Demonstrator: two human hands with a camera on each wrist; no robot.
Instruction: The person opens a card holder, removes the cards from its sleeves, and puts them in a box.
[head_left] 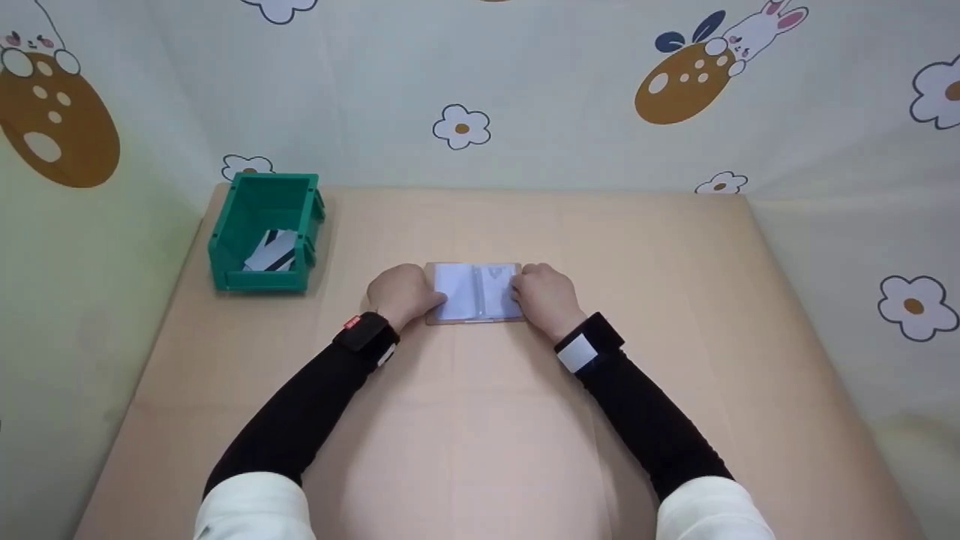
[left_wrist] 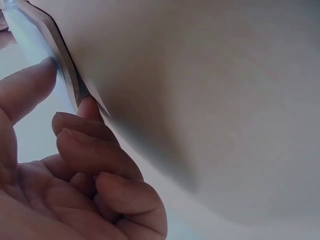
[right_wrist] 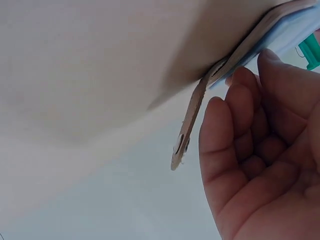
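Note:
An open card holder (head_left: 456,291) with a brown cover and clear plastic sleeves lies spread in front of me, mid-table in the head view. My left hand (head_left: 400,294) pinches its left edge, thumb on the sleeves and a fingertip under the cover in the left wrist view. At the right edge, my right hand (head_left: 551,300) grips it, the thumb over the bluish sleeves. A narrow brown strap (right_wrist: 187,127) with a metal snap sticks out from the cover beside the right fingers in the right wrist view.
A green plastic bin (head_left: 259,281) stands at the table's back left. White cards (head_left: 271,253) with dark stripes lie inside it. Behind and beside the beige table (head_left: 450,420) hangs a printed curtain (head_left: 547,97) with flowers and rabbits.

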